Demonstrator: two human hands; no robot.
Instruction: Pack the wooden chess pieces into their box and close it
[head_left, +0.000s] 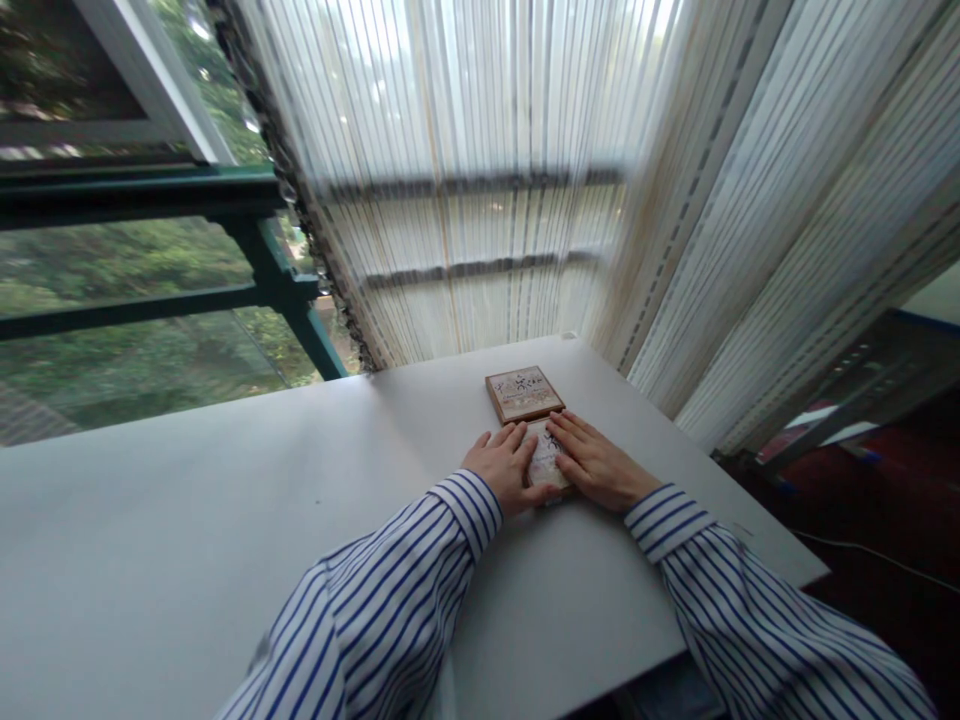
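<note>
Two small, flat square boxes with brown edges and pale printed tops lie on a white table. The nearer box (545, 458) is between my hands and partly covered by them. My left hand (508, 467) rests over its left side, fingers spread and thumb along the near edge. From the right, my right hand (600, 462) lies flat with outstretched fingers over the box's right side. The farther box (524, 392) sits just beyond, close against the nearer one, its top marked with dark brush-like lettering. Only part of the nearer box's print shows between my fingers.
The white table (187, 560) stretches left and ends at a right edge near my right forearm. String curtains (480, 120) hang behind it. A dark green railing (262, 250) stands outside at the left. A pale cable (870, 548) runs across the dark floor at right.
</note>
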